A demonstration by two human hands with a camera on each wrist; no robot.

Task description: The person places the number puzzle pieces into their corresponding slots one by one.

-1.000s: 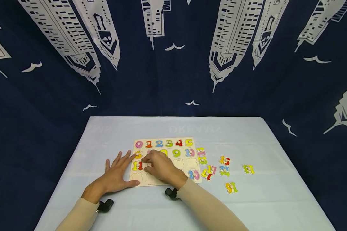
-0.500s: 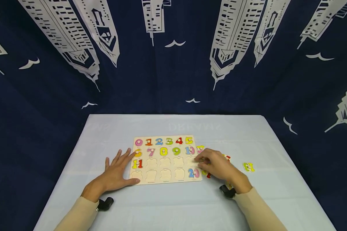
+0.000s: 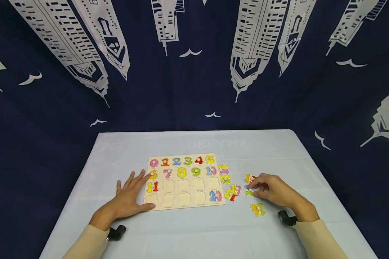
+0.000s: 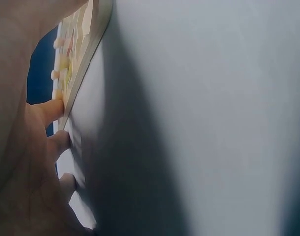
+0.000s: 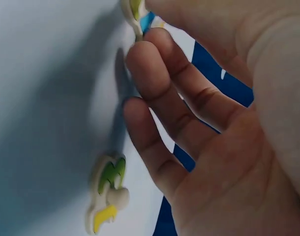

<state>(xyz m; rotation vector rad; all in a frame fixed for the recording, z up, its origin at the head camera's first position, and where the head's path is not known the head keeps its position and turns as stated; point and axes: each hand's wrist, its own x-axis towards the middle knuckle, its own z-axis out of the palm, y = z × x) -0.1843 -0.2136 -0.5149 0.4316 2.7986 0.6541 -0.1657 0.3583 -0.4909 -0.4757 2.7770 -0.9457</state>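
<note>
Right hand [image 3: 278, 192]: thumb and forefinger pinch the blue-and-green piece [image 3: 249, 192], apparently at its knob; whether it is clear of the table [image 3: 188, 237] cannot be told. Piece lies left of the palm, blue digit on the far side, green on the near, so its long axis runs roughly far-to-near. A green-and-yellow piece [image 5: 108, 194] lies below the outer fingers, apart. Number board [image 3: 196, 207] is well to the left, its digit pairs running side to side, roughly a quarter-turn off; loose pieces lie between. Left hand [image 3: 124, 199], fingers spread, rests at the board's left edge, farther from the pinched piece.
</note>
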